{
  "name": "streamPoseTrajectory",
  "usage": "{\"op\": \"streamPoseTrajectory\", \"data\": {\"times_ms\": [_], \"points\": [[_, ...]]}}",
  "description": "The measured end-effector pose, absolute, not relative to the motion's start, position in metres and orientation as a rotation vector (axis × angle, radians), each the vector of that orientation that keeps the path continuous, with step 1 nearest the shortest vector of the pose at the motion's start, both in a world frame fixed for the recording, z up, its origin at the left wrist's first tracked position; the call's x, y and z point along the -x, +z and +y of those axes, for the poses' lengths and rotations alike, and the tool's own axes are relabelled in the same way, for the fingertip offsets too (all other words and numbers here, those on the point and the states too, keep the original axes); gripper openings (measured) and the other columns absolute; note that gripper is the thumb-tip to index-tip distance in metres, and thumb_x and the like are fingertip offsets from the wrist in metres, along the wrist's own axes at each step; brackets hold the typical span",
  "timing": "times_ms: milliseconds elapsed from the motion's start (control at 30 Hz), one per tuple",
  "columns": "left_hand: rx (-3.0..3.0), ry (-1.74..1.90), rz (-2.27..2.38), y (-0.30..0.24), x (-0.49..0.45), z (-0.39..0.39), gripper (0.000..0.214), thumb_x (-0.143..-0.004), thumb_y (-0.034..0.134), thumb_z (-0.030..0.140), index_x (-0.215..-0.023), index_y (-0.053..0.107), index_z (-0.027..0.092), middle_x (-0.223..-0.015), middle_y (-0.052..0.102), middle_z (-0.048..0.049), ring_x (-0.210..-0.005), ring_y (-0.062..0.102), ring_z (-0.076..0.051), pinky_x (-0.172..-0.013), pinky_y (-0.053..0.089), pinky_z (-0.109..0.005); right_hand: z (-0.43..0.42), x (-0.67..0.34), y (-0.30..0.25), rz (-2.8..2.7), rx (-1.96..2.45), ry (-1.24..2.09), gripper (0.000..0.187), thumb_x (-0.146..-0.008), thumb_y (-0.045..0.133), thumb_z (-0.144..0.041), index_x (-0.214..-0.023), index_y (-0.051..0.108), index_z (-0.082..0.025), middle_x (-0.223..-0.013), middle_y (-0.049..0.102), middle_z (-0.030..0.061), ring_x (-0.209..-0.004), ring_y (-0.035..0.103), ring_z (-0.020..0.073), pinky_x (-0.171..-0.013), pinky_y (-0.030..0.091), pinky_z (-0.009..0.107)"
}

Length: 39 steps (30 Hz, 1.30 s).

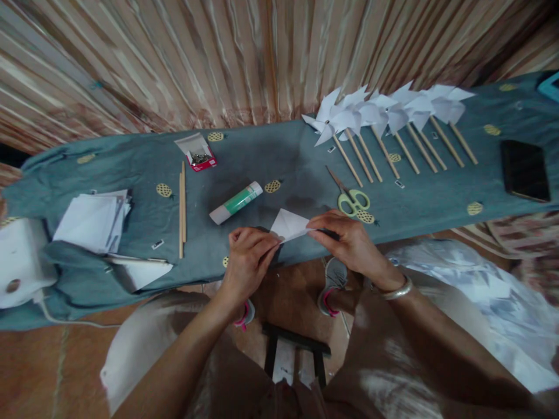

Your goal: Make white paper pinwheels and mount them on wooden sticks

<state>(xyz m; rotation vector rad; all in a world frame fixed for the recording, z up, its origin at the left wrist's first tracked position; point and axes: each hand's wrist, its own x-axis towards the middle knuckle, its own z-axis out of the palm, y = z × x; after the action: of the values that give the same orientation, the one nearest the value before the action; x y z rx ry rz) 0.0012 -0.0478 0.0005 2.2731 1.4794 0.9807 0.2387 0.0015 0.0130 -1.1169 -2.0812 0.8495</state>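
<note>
A small folded piece of white paper [288, 224] is held between my two hands over the front edge of the table. My left hand [251, 253] pinches its lower left corner. At the right corner, my right hand [347, 238] grips it between thumb and fingers. Just beyond the paper lies a green and white glue stick [238, 202] on its side. Scissors [351, 198] with light green handles rest behind my right hand, blades pointing away.
Several white paper pinwheels [349, 116] on wooden sticks lie at the back right. Farther right is a black phone [525, 170]. To the left are a red box of metal pins [201, 158], wooden sticks [182, 215], a stack of paper [89, 221] and a white device [24, 262].
</note>
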Motion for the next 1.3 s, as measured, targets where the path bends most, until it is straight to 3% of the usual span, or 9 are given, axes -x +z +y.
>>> {"op": "streamPoseTrajectory", "data": {"times_ms": [233, 467, 567, 700, 867, 1300], "points": [[-2.268, 0.865, 1.504, 0.002, 0.001, -0.047, 0.02, -0.098, 0.056, 0.032, -0.103, 0.074, 0.023, -0.094, 0.075, -0.0045, -0.092, 0.063, -0.021, -0.088, 0.039, -0.04, -0.009, -0.239, 0.012, -2.189, 1.099, 0.756, 0.018, -0.096, 0.058, -0.031, -0.095, 0.074, -0.024, -0.096, 0.077, 0.0052, -0.09, 0.066, 0.0223, -0.087, 0.049, 0.04], [-2.148, 0.895, 1.573, -0.008, -0.001, -0.04, 0.024, -0.099, 0.052, 0.032, -0.093, 0.073, 0.02, -0.087, 0.074, -0.0052, -0.083, 0.064, -0.02, -0.079, 0.043, -0.036, -0.002, -0.231, 0.006, -2.034, 1.27, 0.793, 0.013, -0.093, 0.062, -0.027, -0.093, 0.073, -0.022, -0.077, 0.07, 0.0025, -0.075, 0.063, 0.0188, -0.073, 0.048, 0.032], [-2.088, 0.901, 1.624, -0.007, -0.001, -0.038, 0.022, -0.098, 0.055, 0.033, -0.108, 0.07, 0.02, -0.089, 0.074, -0.0047, -0.084, 0.066, -0.02, -0.082, 0.045, -0.036, 0.0, -0.227, 0.005, -1.999, 1.334, 0.789, 0.01, -0.092, 0.063, -0.026, -0.09, 0.072, -0.022, -0.078, 0.07, 0.0022, -0.074, 0.064, 0.0184, -0.072, 0.048, 0.031], [-2.108, 0.931, 1.601, -0.007, -0.002, -0.039, 0.037, -0.096, 0.059, 0.033, -0.13, 0.058, 0.019, -0.093, 0.073, -0.0039, -0.084, 0.065, -0.02, -0.081, 0.046, -0.034, 0.0, -0.223, 0.005, -1.937, 1.401, 0.795, 0.008, -0.09, 0.064, -0.027, -0.092, 0.07, -0.022, -0.082, 0.073, 0.0027, -0.076, 0.066, 0.0188, -0.074, 0.049, 0.031], [-2.212, 0.888, 1.586, -0.01, 0.0, -0.04, 0.034, -0.097, 0.057, 0.033, -0.128, 0.059, 0.02, -0.103, 0.072, -0.0077, -0.092, 0.065, -0.022, -0.08, 0.047, -0.035, -0.001, -0.22, 0.005, -1.851, 1.474, 0.794, 0.019, -0.087, 0.067, -0.028, -0.105, 0.067, -0.02, -0.083, 0.076, 0.003, -0.079, 0.069, 0.0203, -0.077, 0.052, 0.031], [-2.205, 0.814, 1.592, -0.008, -0.003, -0.034, 0.027, -0.101, 0.049, 0.03, -0.117, 0.069, 0.021, -0.098, 0.071, -0.0072, -0.092, 0.065, -0.022, -0.081, 0.045, -0.037, 0.0, -0.217, 0.007, -1.794, 1.545, 0.741, 0.024, -0.082, 0.067, -0.029, -0.102, 0.065, -0.018, -0.076, 0.074, 0.0019, -0.071, 0.068, 0.0177, -0.071, 0.051, 0.03]]}}
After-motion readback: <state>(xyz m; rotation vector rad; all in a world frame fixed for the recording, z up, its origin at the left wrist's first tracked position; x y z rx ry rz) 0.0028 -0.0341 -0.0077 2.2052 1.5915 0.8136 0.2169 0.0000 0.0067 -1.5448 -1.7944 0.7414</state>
